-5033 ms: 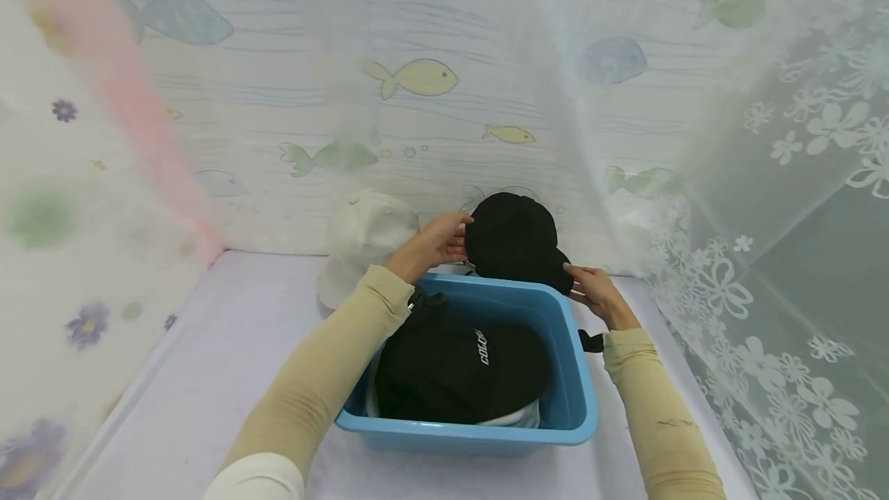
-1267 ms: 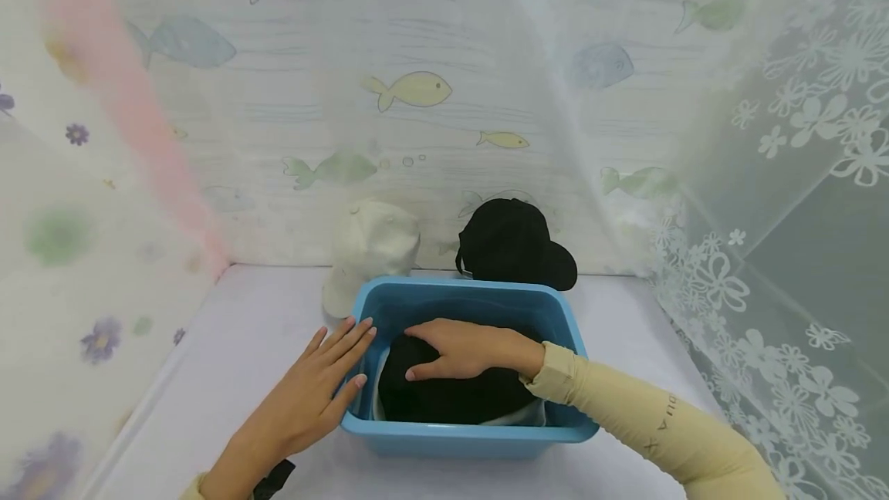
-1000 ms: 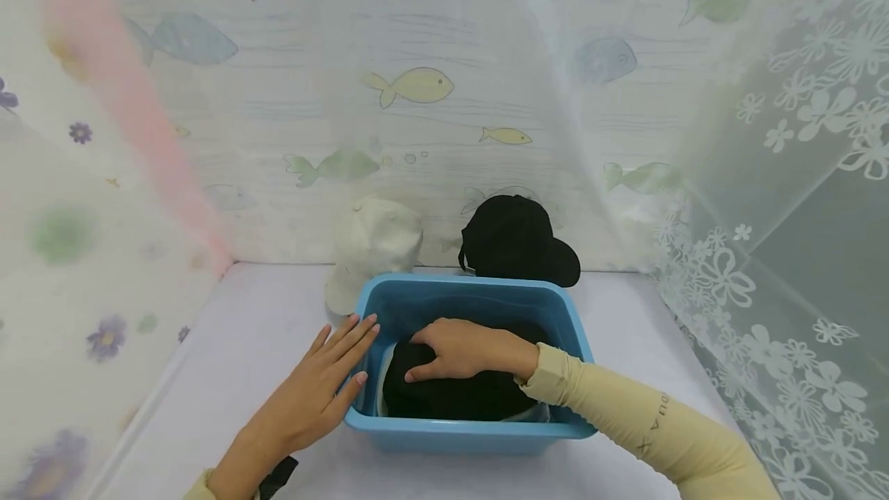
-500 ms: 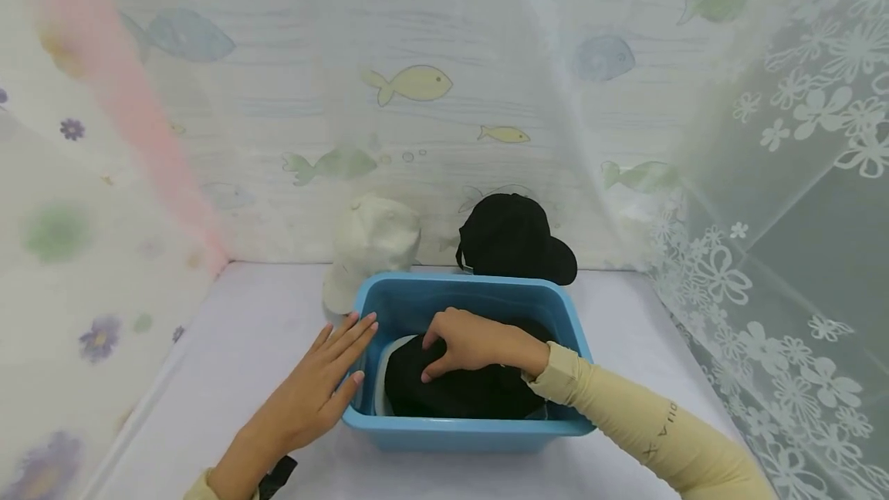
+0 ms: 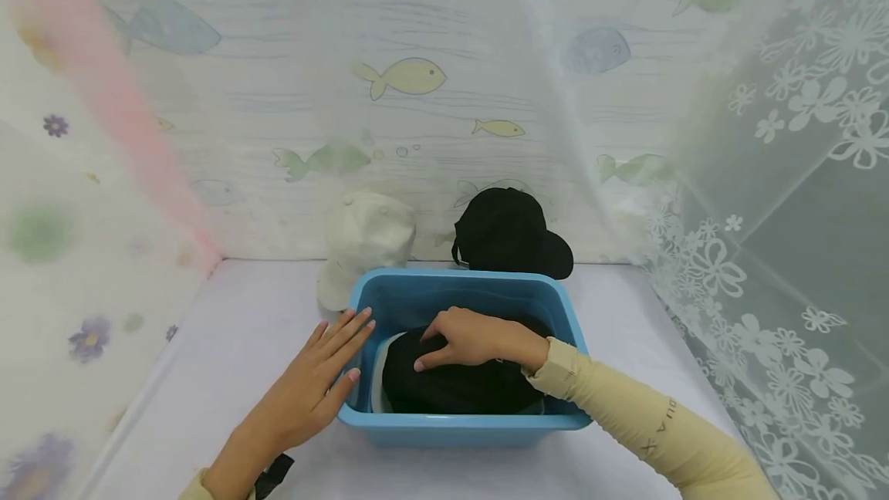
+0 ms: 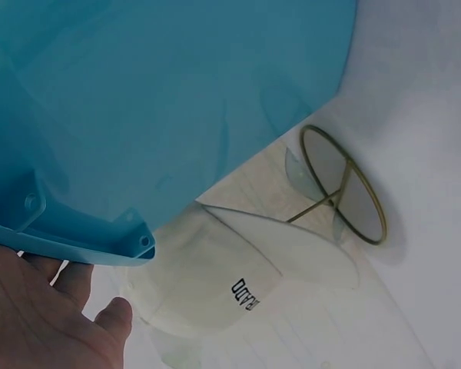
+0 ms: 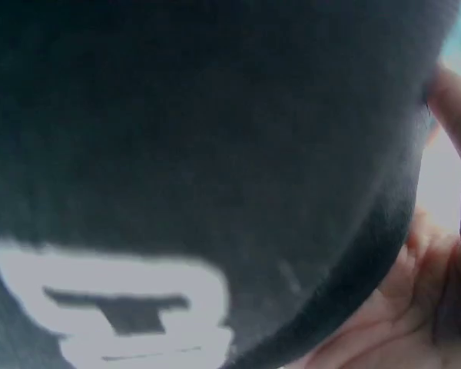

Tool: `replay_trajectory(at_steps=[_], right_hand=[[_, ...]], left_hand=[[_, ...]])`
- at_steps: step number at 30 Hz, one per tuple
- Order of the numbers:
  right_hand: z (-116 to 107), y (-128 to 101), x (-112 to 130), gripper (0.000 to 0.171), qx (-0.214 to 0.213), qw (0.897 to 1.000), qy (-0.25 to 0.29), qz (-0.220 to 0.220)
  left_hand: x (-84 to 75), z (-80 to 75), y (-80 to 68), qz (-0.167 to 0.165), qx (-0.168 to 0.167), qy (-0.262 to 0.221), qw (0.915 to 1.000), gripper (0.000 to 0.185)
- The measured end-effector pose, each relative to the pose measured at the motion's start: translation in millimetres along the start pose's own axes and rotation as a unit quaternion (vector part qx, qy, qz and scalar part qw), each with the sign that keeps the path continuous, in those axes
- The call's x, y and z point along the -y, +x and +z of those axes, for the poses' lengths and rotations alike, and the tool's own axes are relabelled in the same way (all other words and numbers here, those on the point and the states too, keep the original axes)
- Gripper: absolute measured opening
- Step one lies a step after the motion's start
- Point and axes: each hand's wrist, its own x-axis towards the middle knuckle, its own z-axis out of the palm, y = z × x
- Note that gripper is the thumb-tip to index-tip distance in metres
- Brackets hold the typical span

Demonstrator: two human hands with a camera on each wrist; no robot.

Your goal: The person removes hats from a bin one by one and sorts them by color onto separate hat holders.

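Observation:
A blue plastic tub (image 5: 458,432) stands on the pale table. Inside it lies a black cap (image 5: 465,388) with a pale edge of something showing under its left side. My right hand (image 5: 461,338) reaches into the tub and lies over the cap's crown, fingers curled round it. In the right wrist view the black cap (image 7: 200,154) with white lettering fills the frame, and my right hand (image 7: 438,296) wraps its edge. My left hand (image 5: 326,376) rests with straight fingers on the tub's left rim. The left wrist view shows this left hand (image 6: 46,315) under the tub (image 6: 161,115).
A white cap (image 5: 364,241) and a second black cap (image 5: 510,234) lean against the fish-patterned back wall behind the tub. Sheer flowered curtains close in the left and right sides. Beside the white cap (image 6: 215,284), the left wrist view shows a thin brass-coloured wire ring (image 6: 342,184).
Five seconds ago both hands held the black cap at the back wall. Since a second ago, my right hand's fingers have curled tighter on the cap in the tub; the left hand stays put.

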Motion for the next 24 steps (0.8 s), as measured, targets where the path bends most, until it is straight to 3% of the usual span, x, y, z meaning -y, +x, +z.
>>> replay_trajectory(at_steps=[9,24], right_hand=[[-3.4,-1.4,-3.6,0.019,-0.007,0.999,0.012,-0.043],[-19.9,-23.4,-9.8,0.018,-0.041,0.993,0.042,-0.106]], left_hand=[[-0.5,-0.6,2.4,0.007,-0.006,-0.005,0.9999,0.059],[-0.1,1.8,-0.5,-0.001,0.005,-0.017,0.9998,0.058]])
